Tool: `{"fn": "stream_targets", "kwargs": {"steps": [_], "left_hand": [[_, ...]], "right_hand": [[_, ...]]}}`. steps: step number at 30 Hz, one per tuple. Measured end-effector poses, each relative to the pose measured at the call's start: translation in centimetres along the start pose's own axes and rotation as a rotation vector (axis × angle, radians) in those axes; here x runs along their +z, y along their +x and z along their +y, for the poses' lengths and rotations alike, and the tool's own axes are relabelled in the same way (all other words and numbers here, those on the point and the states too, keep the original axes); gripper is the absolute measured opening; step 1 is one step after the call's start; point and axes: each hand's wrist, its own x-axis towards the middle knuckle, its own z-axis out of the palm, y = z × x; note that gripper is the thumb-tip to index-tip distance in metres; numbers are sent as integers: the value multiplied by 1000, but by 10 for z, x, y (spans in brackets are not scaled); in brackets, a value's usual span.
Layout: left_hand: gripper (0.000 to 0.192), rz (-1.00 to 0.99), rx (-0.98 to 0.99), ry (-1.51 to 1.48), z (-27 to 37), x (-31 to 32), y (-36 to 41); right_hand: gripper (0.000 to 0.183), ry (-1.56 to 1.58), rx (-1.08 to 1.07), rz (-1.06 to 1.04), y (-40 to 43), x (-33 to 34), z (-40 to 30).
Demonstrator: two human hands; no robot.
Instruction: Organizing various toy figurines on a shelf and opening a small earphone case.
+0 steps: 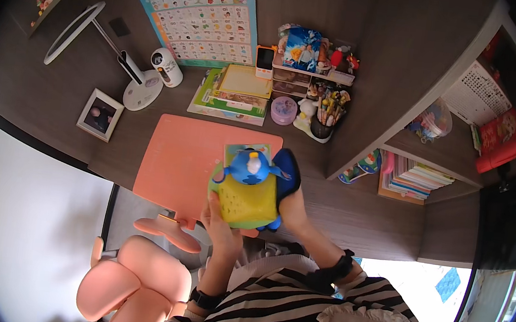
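Observation:
My left hand (222, 226) grips the near left side of a yellow-green plastic toy box (246, 202) with a blue cartoon figure (250, 167) on its top. Over my right hand (291, 210) lies a dark blue mitt or cloth (289, 169), at the toy's right side. This covering hides my right fingers, so whether it is worn or held is unclear. Both hands raise the toy above the desk's near edge. Part of a small colourful book or card (264, 149) shows behind the figure. Below is a pink desk mat (187, 153).
A ring lamp (143, 93), a white camera-like device (168, 68) and a framed photo (101, 114) stand left. Books (232, 96), a round purple tin (284, 110) and a pen holder (324, 125) line the back. A pink chair (151, 263) is at lower left; shelves (431, 147) rise right.

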Motion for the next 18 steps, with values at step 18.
{"fn": "stream_targets", "kwargs": {"steps": [18], "left_hand": [[33, -12, 30, -47, -5, -2, -1]], "right_hand": [[43, 55, 84, -87, -14, -8, 3]]}}
